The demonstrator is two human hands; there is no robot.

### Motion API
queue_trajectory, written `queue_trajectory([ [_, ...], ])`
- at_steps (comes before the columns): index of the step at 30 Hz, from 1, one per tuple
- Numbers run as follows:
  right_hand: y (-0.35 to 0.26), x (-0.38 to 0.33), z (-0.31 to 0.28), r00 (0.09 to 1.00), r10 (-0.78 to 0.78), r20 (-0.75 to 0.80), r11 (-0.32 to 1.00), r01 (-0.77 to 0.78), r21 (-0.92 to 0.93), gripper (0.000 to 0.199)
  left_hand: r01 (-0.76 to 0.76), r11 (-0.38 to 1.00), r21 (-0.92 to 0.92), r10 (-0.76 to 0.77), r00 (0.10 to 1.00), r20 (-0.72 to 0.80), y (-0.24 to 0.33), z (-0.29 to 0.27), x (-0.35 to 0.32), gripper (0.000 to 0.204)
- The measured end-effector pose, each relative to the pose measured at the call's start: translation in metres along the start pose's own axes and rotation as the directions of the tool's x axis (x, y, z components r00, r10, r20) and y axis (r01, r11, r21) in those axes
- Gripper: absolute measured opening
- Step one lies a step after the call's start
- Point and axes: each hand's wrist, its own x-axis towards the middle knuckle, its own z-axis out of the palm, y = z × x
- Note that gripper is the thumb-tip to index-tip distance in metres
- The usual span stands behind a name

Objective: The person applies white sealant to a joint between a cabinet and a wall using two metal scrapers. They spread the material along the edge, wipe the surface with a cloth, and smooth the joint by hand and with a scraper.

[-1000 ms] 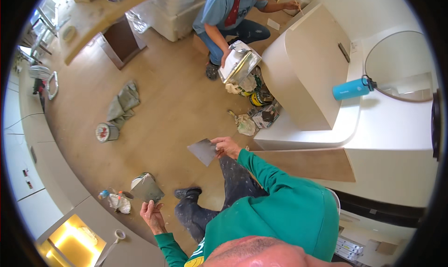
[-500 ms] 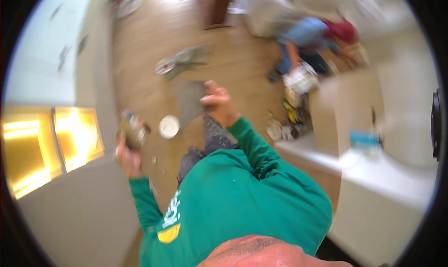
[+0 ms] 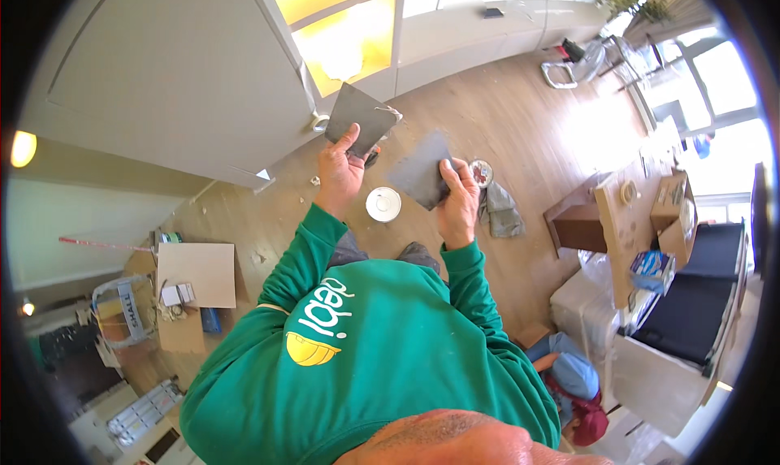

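Observation:
My left hand [image 3: 340, 173] grips a thin, square, dark grey spreader blade [image 3: 357, 117], thumb lying on its face. A little whitish paste clings to the blade's right corner. In my right hand [image 3: 459, 205] is a second flat grey spreader blade [image 3: 422, 171], pinched at its right edge; its far edge is blurred. The two blades are held apart, tilted toward each other. Below them on the floor stands a round white tub [image 3: 383, 205], just beyond my feet.
A tall grey cabinet [image 3: 187, 75] with a lit yellow niche [image 3: 349, 38] rises on the left. Right of my hands lie a grey cloth [image 3: 504, 209] and a round tin [image 3: 481, 173]. A wooden table [image 3: 615, 242] stands farther right. A co-worker [image 3: 573, 376] crouches at lower right.
My view has swung left, so the cabinet now lies ahead and the co-worker at lower right. Both hands, still holding the blades, have come closer together.

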Motion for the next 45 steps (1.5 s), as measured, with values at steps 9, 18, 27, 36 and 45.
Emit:
queue_trajectory([
  [9, 0.094, 0.117, 0.082, 0.936, -0.312, -0.159, 0.824, 0.184, -0.535, 0.021, -0.013, 1.000, 0.010, 0.015, 0.993, -0.121, 0.019, -0.025, 0.085, 0.023],
  [18, 0.107, 0.233, 0.102, 0.949, -0.309, 0.066, 0.524, 0.228, -0.821, 0.018, 0.101, 0.760, 0.642, -0.175, 0.983, 0.052, 0.042, -0.075, 0.192, 0.016],
  [27, 0.073, 0.295, 0.056, 0.865, -0.312, 0.392, 0.351, 0.489, -0.799, 0.022, 0.297, 0.923, 0.243, -0.208, 0.919, -0.334, 0.015, -0.101, 0.242, 0.023],
  [36, 0.210, 0.374, -0.022, 0.747, -0.158, 0.646, 0.371, 0.651, -0.663, 0.039, 0.247, 0.966, -0.069, -0.255, 0.897, -0.361, -0.117, -0.165, 0.334, 0.020],
  [45, 0.391, 0.455, -0.118, 0.452, -0.074, 0.889, 0.019, 0.892, -0.452, 0.053, 0.021, 1.000, -0.015, -0.025, 0.919, -0.393, -0.159, -0.317, 0.400, 0.021],
])
